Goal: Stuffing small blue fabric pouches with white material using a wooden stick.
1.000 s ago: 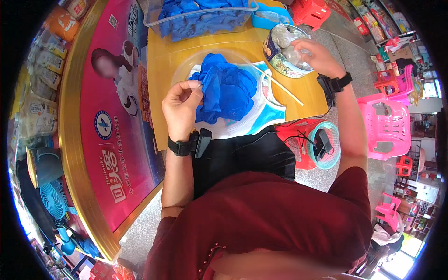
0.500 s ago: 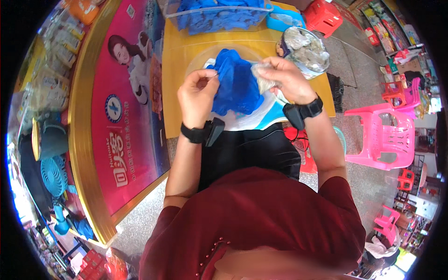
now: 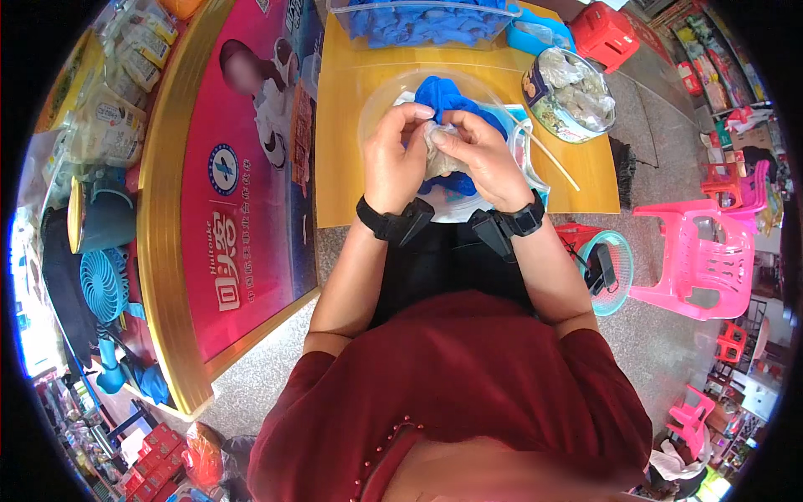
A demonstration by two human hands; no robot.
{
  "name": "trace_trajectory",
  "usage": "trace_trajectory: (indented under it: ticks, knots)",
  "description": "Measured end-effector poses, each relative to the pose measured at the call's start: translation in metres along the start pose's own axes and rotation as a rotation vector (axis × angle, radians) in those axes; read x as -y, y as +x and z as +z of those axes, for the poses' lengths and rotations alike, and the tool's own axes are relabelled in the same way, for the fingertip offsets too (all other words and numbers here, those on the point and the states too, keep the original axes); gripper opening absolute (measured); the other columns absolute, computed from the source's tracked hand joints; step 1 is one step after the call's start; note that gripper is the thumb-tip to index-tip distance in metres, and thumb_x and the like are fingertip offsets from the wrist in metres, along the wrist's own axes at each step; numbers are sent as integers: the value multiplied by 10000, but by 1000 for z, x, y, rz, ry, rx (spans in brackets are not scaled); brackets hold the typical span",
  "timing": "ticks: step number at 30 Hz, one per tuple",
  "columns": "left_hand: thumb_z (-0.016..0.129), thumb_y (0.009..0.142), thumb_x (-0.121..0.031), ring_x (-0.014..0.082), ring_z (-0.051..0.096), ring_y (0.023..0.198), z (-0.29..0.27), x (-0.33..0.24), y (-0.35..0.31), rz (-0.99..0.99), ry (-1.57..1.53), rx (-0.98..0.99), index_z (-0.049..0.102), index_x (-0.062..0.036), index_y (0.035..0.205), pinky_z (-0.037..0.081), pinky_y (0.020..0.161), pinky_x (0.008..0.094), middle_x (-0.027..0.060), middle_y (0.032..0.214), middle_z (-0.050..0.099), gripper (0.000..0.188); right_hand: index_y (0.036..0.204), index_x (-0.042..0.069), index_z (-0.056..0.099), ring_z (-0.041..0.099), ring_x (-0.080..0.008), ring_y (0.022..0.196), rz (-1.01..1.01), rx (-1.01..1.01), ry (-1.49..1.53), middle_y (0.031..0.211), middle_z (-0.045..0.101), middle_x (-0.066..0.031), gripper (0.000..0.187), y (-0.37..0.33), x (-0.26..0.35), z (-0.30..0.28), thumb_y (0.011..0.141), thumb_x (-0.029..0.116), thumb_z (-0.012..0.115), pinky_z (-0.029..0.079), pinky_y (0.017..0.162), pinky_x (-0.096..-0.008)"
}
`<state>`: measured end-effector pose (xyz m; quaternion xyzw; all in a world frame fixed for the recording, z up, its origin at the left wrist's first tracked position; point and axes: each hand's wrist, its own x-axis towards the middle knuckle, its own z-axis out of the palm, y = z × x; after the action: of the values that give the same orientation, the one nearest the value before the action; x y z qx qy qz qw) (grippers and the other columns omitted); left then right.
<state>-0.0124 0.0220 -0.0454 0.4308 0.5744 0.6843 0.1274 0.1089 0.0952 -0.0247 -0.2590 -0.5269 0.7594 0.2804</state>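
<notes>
Yellow counter (image 3: 341, 171) stretched far | forearms (image 3: 350, 276) slanted inward | right hand (image 3: 492, 167) had fingers clamped on pale bundle (image 3: 440, 157) over blue cloth (image 3: 438, 89) | left hand (image 3: 395, 166) curled beside it, its fingers' hold unclear

Head-worn fisheye, close, facing down onto left hand (image 3: 395, 166), right hand (image 3: 497, 167).

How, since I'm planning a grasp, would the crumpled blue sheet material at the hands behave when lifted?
The crumpled blue sheet material is probably floppy, given its loose folds. It seems likely light, as it looks thin.
</notes>
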Motion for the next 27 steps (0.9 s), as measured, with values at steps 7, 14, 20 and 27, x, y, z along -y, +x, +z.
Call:
trace_trajectory:
  ticks: [7, 14, 20, 27]
  knots:
    - [590, 830, 77, 211, 635, 831, 7, -5, -2, 48, 9, 144, 573, -28, 1027, 508, 747, 310, 102, 922, 632, 224, 909, 3, 645, 592, -84, 648, -95, -166, -265, 799, 642, -31, 162, 0, 3, -9, 888, 164, 644, 482, 520, -237]
    - [589, 849, 65, 184, 622, 817, 15, 0, -8, 27, -21, 193, 557, -35, 1033, 508, 737, 301, 91, 916, 624, 212, 1014, 24, 611, 564, -74, 629, -118, -439, -458, 780, 613, -14, 184, -8, 5, 7, 853, 110, 636, 456, 514, -232]
    - [568, 877, 58, 111, 579, 750, 6, 16, 0, -129, -130, 68, 542, -38, 1050, 497, 681, 251, 46, 881, 599, 200, 1172, 47, 534, 482, -48, 726, -178, -40, -309, 821, 533, 21, 390, -7, 3, -23, 801, 11, 648, 393, 644, -200]
    - [556, 883, 48, 85, 558, 698, -11, 15, 10, -217, -172, -10, 547, -38, 1056, 489, 632, 229, 26, 844, 585, 193, 1067, 87, 608, 565, -339, 1035, -309, -152, -1159, 1019, 626, -115, 307, -3, 3, -36, 774, 31, 539, 456, 884, -417]
